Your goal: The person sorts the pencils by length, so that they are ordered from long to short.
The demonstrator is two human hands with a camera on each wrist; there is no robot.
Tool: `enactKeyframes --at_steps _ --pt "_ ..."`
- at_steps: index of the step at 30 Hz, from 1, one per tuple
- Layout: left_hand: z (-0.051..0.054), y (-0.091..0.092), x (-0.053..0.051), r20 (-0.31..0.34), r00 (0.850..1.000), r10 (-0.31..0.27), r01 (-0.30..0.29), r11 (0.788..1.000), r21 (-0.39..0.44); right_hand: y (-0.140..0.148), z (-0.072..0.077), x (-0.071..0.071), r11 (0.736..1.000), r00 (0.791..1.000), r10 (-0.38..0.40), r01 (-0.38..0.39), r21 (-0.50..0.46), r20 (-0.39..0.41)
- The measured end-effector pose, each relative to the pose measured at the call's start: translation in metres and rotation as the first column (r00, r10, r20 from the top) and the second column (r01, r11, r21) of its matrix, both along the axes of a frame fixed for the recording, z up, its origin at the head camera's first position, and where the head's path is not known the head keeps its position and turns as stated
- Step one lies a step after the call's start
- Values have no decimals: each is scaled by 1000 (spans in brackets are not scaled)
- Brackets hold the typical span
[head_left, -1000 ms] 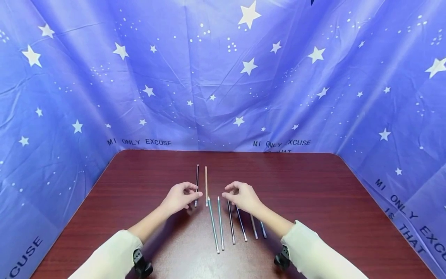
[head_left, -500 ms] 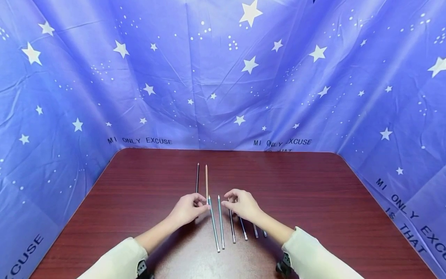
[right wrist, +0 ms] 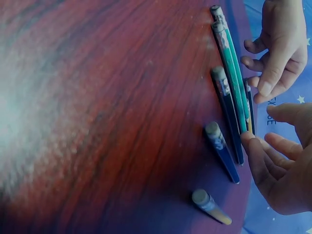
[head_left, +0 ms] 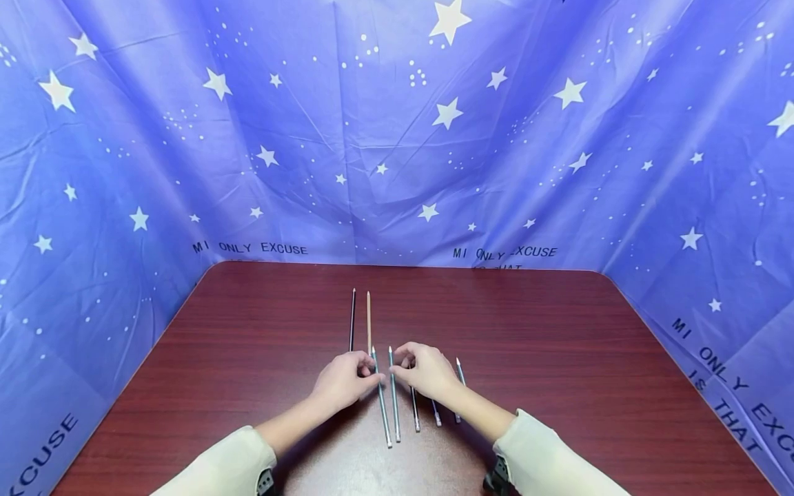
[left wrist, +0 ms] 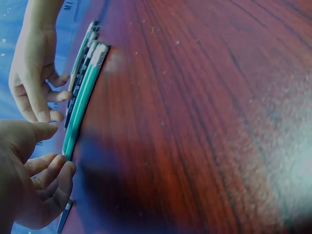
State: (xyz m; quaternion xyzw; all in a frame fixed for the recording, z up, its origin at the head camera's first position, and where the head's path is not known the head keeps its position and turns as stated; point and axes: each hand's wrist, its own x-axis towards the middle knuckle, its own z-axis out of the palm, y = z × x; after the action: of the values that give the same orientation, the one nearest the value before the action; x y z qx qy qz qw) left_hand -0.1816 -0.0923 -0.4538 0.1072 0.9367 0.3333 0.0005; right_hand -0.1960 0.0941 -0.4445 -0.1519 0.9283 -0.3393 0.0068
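Note:
Several pencils lie on the brown table. My left hand [head_left: 349, 379] has its thumb and fingers apart, over the upper part of a green pencil [head_left: 382, 410]. My right hand [head_left: 425, 372] is beside a second green pencil [head_left: 394, 406], its fingers loosely bent near the pencil's point. In the right wrist view, a right fingertip [right wrist: 247, 136] meets or nearly meets the green pencils' pointed ends; contact is unclear. A black pencil [head_left: 415, 413] and a blue pencil [head_left: 437, 415] run partly under the right hand. Neither hand grips anything.
Farther back lie another black pencil [head_left: 353, 320] and a natural-wood pencil [head_left: 369, 320], their near ends hidden by the left hand. One more pencil [head_left: 460, 370] shows beyond the right wrist. A blue star-print curtain [head_left: 397, 138] surrounds the table [head_left: 527, 310].
From beside the far black pencil, my left hand has come right and nearer, reaching the green pencil. My right hand has come nearer and slightly left. The pencils' positions look much the same.

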Motion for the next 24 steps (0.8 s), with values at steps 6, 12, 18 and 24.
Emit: enactKeyframes --at_steps 6,12,18,24 --pt "-2 5 1 -16 1000 18 -19 999 -40 -4 -2 -1 998 999 21 -19 61 -33" --pt "-5 8 3 -30 999 30 -32 996 -78 -6 -5 -2 994 999 26 -23 103 -31" --pt "-7 9 3 -27 999 25 -27 997 -79 -8 -7 -3 987 999 16 -8 160 -50" --pt "-8 9 3 -29 999 14 -15 999 -35 -10 -8 -4 982 997 -3 17 190 -72"
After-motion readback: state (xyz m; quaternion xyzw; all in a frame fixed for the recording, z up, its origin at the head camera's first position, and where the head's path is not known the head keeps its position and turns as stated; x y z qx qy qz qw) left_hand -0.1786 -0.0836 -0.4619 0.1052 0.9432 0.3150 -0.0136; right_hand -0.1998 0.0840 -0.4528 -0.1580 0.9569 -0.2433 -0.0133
